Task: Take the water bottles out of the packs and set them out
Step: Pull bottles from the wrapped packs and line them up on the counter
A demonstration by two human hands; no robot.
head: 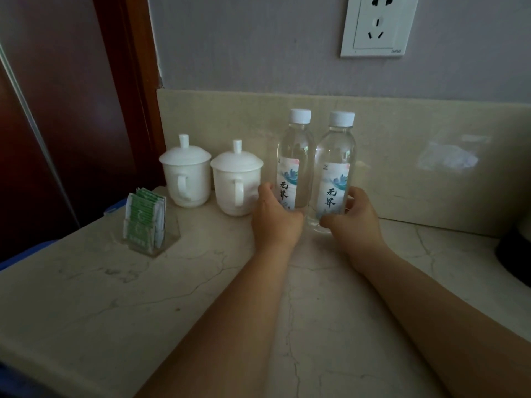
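Two clear water bottles with white caps and white-blue labels stand upright side by side on the marble counter [201,297], close to the backsplash. My left hand [275,218] grips the base of the left bottle [294,159]. My right hand [355,215] grips the lower part of the right bottle [334,165]. The bottles nearly touch each other. No pack is in view.
Two white lidded cups [186,173] [235,182] stand left of the bottles. A clear holder with green tea sachets [146,222] sits nearer the counter's left edge. A dark object [517,254] shows at the right edge. A wall socket [379,24] is above.
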